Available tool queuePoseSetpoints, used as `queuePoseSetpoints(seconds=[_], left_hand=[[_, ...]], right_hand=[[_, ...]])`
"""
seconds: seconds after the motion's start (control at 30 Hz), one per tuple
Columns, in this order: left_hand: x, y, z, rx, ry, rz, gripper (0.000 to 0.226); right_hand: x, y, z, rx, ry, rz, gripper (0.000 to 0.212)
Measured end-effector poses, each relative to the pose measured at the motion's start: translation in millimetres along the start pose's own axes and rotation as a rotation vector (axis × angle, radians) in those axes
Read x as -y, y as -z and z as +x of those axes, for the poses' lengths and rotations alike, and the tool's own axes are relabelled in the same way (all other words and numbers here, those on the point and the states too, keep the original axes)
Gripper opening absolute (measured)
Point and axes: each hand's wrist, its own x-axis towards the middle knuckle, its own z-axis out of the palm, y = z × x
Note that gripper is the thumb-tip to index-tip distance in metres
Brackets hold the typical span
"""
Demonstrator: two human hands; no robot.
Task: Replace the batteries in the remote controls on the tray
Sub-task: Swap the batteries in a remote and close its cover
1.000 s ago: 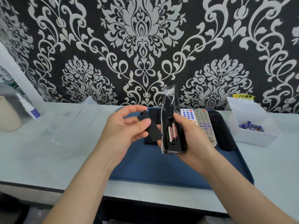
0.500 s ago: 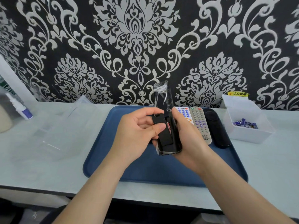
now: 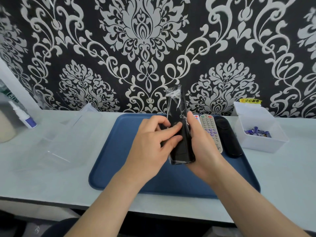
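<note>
A long black remote control wrapped in clear plastic film [image 3: 179,134] is being held tilted, its far end raised, above the dark blue rectangular plastic tray [image 3: 109,161]. It is being gripped along its right edge and underside by the right hand [image 3: 201,147], whose fingers are being kept closed around the body. The left hand [image 3: 150,147] is being pressed against the left face of the remote, with its fingers [image 3: 172,130] curled and lying flat over the rear panel; whether the battery cover is fully seated cannot be told, as the area is being hidden by those fingers.

On the tray behind the hands, a light grey remote with purple and grey buttons [image 3: 211,130] is lying flat, with a white remote with red and blue buttons [image 3: 196,118] just beside it on the left, mostly covered by the right hand. A black oval-ended remote [image 3: 227,139] is lying to the right of the grey one.

On the pale worktop [image 3: 51,182], right of the tray, a translucent white plastic box [image 3: 256,144] is holding several blue batteries [image 3: 257,131]. A clear plastic container [image 3: 68,134] is standing left of the tray.
</note>
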Motion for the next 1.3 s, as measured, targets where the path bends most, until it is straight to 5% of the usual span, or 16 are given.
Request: queuePoseSetpoints(seconds=[0.17, 0.37, 0.6, 0.7, 0.9, 1.17, 1.3], left_hand=[[-1.2, 0.3, -2.2, 0.045, -0.02, 0.066, 0.032], [-7.1, 8.0, 1.7, 0.009, 0.572, -0.576, 0.018], [23.5, 31.1, 5.2, -0.074, 0.769, -0.555, 0.03], [44.7, 35.2, 2.7, -0.023, 0.77, -0.29, 0.033], [59.6, 25.2, -2.6, 0.157, 0.744, 0.095, 0.037], [53.0, 16.1, -5.9, 0.28, 0.592, 0.318, 0.034], [48.4, 27.2, -3.6, 0.016, 0.313, 0.326, 0.036]], right_hand=[[-0.1, 0.6, -3.3, 0.012, 0.045, -0.124, 0.05], [-11.1, -7.3, -2.5, 0.08, 0.199, -0.622, 0.056], [-16.8, -19.2, -5.0, 0.257, 0.285, -0.765, 0.029], [-24.4, -19.2, -0.9, 0.236, 0.392, -1.125, 0.034], [-33.9, -15.9, -3.1, 0.137, 0.328, -1.71, 0.047], [-45.3, -12.9, 3.5, 0.094, 0.369, -1.903, 0.039], [-45.0, -17.1, 4.9, 0.038, 0.457, -1.854, 0.042]])
